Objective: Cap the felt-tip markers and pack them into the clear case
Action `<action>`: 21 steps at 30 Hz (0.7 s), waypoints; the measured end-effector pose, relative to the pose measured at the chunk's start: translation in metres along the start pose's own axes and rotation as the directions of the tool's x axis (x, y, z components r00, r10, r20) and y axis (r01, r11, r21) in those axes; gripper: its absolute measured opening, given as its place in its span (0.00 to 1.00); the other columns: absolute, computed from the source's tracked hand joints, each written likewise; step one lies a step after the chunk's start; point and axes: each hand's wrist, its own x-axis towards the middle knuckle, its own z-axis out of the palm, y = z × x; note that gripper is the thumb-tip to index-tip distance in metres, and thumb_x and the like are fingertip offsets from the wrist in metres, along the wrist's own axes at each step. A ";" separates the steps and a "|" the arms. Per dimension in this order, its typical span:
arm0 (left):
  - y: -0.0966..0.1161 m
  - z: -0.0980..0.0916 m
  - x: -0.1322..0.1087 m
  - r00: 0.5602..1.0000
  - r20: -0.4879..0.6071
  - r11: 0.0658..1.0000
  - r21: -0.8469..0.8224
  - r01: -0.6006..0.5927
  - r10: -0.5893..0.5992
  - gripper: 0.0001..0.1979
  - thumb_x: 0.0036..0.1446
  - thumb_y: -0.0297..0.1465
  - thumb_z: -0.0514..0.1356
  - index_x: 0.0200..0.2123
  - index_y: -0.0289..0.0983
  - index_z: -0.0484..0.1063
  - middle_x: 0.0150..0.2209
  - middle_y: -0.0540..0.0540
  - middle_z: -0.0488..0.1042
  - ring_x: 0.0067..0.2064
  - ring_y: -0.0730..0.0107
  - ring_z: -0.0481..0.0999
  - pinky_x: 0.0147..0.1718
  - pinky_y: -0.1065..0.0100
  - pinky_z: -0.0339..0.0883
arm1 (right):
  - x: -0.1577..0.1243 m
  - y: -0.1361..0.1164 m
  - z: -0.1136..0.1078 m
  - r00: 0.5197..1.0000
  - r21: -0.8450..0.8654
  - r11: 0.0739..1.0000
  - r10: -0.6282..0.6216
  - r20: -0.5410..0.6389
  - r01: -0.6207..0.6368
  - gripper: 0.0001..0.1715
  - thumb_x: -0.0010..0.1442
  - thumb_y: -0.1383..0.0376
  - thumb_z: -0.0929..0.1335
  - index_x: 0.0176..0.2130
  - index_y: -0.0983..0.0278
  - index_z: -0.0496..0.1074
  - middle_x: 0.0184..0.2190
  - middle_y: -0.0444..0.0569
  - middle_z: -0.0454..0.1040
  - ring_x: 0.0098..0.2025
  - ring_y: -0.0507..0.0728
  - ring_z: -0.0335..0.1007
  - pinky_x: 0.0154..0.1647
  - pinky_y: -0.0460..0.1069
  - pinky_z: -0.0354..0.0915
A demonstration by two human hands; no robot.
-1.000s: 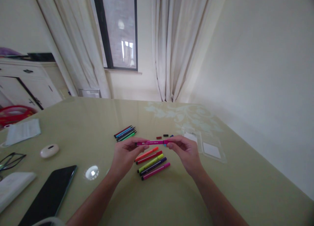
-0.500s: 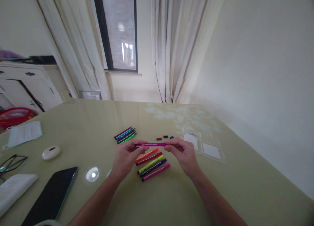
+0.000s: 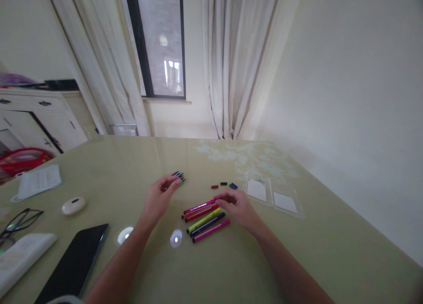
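1. Forearms angle inward from the near side, holding our two hands apart over the counter [image 3: 211, 273]; the right grip [image 3: 239, 205] bends leftward with knuckles up, while the left grip [image 3: 158, 198] reaches a little farther forward.
2. With our right grip we pinch the right end of a magenta marker [image 3: 198, 206] between thumb and fingertips.
3. We have that marker just left of the right grip, its long axis slanting: the dark end points left and slightly toward us, the other end runs into our fingers.
4. Nearer us than that pinch, a red marker [image 3: 201, 214], a yellow marker [image 3: 205, 220], a dark purple marker [image 3: 208, 225] and a pink marker [image 3: 211, 231] lie on nearly the same slant.
5. Our left grip has thumb and forefinger close together by some dark-tipped markers [image 3: 181, 176], whose tips point right and away beyond it; we cannot tell whether it pinches one.
6. Past our right grip sit a dark red cap [image 3: 214, 187] and a black cap [image 3: 224, 183].
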 end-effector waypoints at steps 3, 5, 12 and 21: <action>-0.018 -0.013 0.007 0.997 -0.074 0.922 0.388 0.021 0.009 0.12 0.60 0.41 0.61 0.37 0.39 0.80 0.36 0.43 0.82 0.36 0.59 0.79 0.36 0.63 0.69 | 0.001 0.006 -0.001 0.999 -0.118 0.993 0.032 0.032 -0.028 0.08 0.62 0.62 0.73 0.39 0.62 0.83 0.33 0.48 0.83 0.35 0.57 0.77 0.38 0.50 0.71; -0.024 -0.015 0.006 0.999 -0.023 0.836 0.549 -0.017 0.035 0.09 0.61 0.36 0.60 0.36 0.40 0.79 0.37 0.43 0.81 0.40 0.57 0.79 0.40 0.63 0.68 | 0.001 0.007 -0.003 0.998 -0.189 0.982 0.038 0.051 -0.028 0.08 0.62 0.63 0.72 0.39 0.62 0.83 0.34 0.48 0.83 0.35 0.57 0.76 0.38 0.50 0.69; -0.024 -0.007 -0.001 0.996 0.089 0.687 0.725 -0.049 -0.022 0.07 0.64 0.37 0.59 0.39 0.41 0.76 0.41 0.43 0.80 0.46 0.55 0.78 0.43 0.62 0.67 | 0.000 0.011 -0.006 0.998 -0.359 0.932 -0.029 0.058 0.048 0.07 0.64 0.64 0.71 0.39 0.61 0.82 0.36 0.48 0.82 0.37 0.57 0.75 0.39 0.49 0.68; -0.026 -0.003 -0.002 0.985 0.143 0.671 0.740 -0.038 -0.101 0.08 0.65 0.37 0.59 0.39 0.40 0.75 0.41 0.43 0.81 0.46 0.54 0.79 0.45 0.61 0.68 | 0.012 0.036 -0.024 0.962 -0.798 0.594 -0.149 -0.229 -0.098 0.14 0.67 0.71 0.66 0.46 0.63 0.80 0.46 0.56 0.79 0.50 0.64 0.71 0.54 0.56 0.65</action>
